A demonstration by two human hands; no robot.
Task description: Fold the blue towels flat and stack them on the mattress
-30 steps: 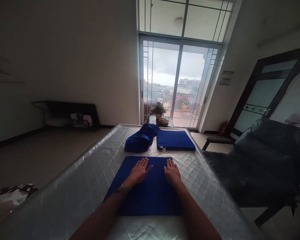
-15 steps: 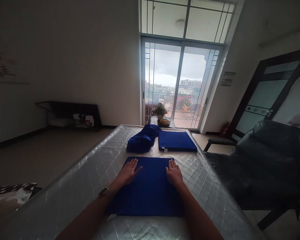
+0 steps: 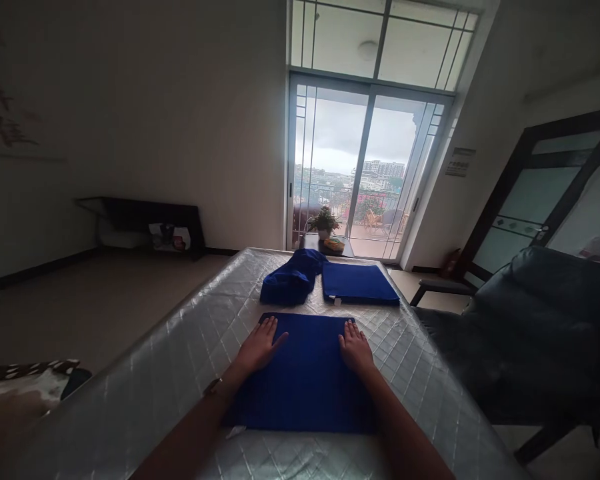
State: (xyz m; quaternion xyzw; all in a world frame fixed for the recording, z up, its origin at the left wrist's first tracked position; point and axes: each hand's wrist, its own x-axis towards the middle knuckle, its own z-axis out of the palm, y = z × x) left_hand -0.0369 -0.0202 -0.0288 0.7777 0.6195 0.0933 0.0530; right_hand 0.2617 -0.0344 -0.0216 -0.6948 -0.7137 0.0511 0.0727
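A flat blue cloth [image 3: 307, 373] lies on a quilted, plastic-wrapped mattress [image 3: 180, 373] in front of me. My left hand [image 3: 260, 347] rests flat on the cloth's far left corner, fingers stretched out and thumb apart. Flat on the far right corner is my right hand [image 3: 356, 348], fingers together and straight. Neither hand holds anything. Beyond them a crumpled blue cloth [image 3: 293, 280] sits beside a neatly folded blue cloth [image 3: 359, 283].
A dark leather sofa [image 3: 530, 333] stands close to the mattress on the right. Past the far end are a small table with a potted plant [image 3: 323, 221] and glass sliding doors [image 3: 365, 173]. A low dark shelf [image 3: 145, 223] lines the left wall.
My left hand slid left from the middle of the cloth to its far left corner. The right hand stayed almost in place. The view shifted slightly.
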